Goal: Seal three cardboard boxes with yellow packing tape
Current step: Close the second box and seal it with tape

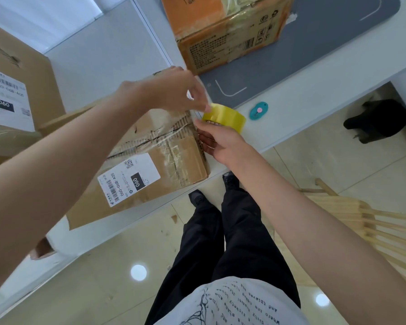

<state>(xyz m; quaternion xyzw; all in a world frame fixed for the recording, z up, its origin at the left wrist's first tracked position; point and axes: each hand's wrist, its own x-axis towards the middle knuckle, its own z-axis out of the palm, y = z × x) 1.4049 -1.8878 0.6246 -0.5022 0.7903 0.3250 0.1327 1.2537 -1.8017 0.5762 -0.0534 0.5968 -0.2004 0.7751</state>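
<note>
Right grip held tape roll; left grip pinched tape end at box edge. Next, likely: pull strip along seam.

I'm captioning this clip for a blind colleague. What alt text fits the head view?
A person's right hand holds a yellow tape roll at the end of a brown cardboard box on a white table, while the left hand pinches at the roll. A teal cutter lies nearby, beside an orange box.

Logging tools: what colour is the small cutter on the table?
Teal cutter with a pink button, head view.
</note>
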